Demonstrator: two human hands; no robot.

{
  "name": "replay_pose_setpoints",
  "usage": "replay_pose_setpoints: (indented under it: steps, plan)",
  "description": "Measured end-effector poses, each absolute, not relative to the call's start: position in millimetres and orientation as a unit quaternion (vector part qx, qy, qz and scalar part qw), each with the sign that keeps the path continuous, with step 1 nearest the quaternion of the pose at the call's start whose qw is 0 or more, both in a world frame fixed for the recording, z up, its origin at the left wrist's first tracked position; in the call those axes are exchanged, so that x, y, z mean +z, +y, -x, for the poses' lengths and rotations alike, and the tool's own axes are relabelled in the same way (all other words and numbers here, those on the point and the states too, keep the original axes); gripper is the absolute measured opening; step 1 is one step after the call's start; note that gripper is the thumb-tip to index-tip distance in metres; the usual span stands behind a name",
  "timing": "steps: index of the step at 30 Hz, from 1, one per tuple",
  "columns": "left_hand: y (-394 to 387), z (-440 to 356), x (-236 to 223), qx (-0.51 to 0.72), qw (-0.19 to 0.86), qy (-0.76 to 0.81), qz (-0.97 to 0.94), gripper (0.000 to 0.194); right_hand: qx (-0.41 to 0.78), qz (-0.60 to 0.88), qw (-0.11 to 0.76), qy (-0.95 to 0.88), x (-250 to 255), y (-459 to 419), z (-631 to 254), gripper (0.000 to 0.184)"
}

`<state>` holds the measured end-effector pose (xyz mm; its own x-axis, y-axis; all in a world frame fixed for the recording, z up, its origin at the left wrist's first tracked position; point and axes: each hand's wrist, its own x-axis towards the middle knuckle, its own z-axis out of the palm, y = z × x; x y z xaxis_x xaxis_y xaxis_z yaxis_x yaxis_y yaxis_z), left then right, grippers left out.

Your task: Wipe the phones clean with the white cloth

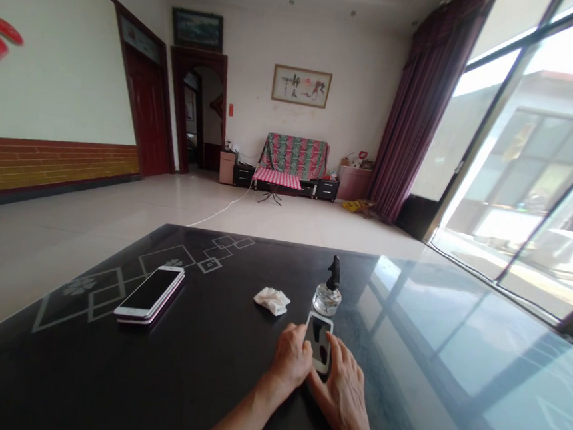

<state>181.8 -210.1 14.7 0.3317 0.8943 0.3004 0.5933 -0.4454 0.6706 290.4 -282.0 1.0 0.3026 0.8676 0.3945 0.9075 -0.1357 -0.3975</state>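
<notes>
A white-framed smartphone [319, 338] with a dark screen is between my two hands, low over the black table. My left hand [290, 357] is closed on its left edge, fingers curled and thumb near the screen. Along the right edge lie the fingers of my right hand [346, 387], with that thumb at the bottom edge. Just beyond the phone stands a clear glass spray bottle [326, 300] with a black trigger head. A crumpled white tissue [272, 301] lies left of the bottle. Further left, white-fronted phones [152, 292] are stacked on the table.
The glossy black table [76, 384] has a pale diamond pattern at its left side and window reflections at its right. Across the floor stands a small folding table [277, 178] with a checked top. A purple curtain [421, 106] hangs beside large windows.
</notes>
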Motion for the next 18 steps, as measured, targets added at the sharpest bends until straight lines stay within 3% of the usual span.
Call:
replay_pose_setpoints:
  steps: [18]
  plan:
    - [-213, -184, 1, 0.403, 0.260, 0.435, -0.762, 0.036, -0.122, 0.770, 0.210, -0.590, -2, -278, -286, 0.059]
